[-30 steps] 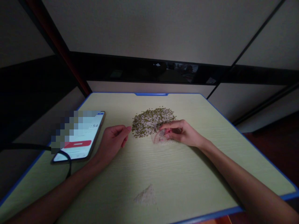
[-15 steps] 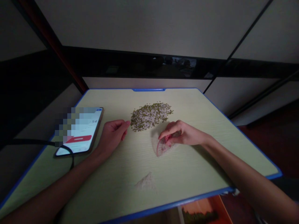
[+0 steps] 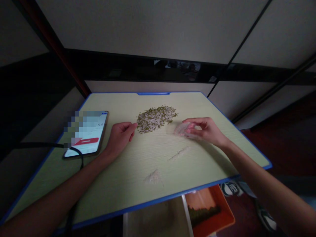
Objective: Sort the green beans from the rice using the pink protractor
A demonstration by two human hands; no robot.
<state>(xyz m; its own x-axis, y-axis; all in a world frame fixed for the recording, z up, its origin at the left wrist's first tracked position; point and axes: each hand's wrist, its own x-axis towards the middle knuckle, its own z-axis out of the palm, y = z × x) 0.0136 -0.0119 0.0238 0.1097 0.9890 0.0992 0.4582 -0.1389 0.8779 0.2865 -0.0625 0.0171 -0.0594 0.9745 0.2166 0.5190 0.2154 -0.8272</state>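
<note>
A pile of mixed green beans and white grains (image 3: 156, 118) lies on the pale green table (image 3: 212, 108). My right hand (image 3: 206, 130) is lifted just right of the pile, fingers pinched on a small clear plastic piece (image 3: 182, 129). Below it a thin streak of white grains (image 3: 179, 153) lies on the table, with a small white grain heap (image 3: 152, 177) nearer the front edge. My left hand (image 3: 119, 135) rests on the table at the pile's left edge, fingers loosely curled and holding nothing.
A phone (image 3: 87, 134) with a lit screen lies at the left, a black cable (image 3: 41, 146) plugged in. The table has a blue rim. Below its front edge are an orange box (image 3: 209, 210) and a shoe (image 3: 232, 189).
My right hand drew the plastic piece down out of the pile, left a streak of white grains, then lifted up and right. The left hand stayed put. The view shifted.
</note>
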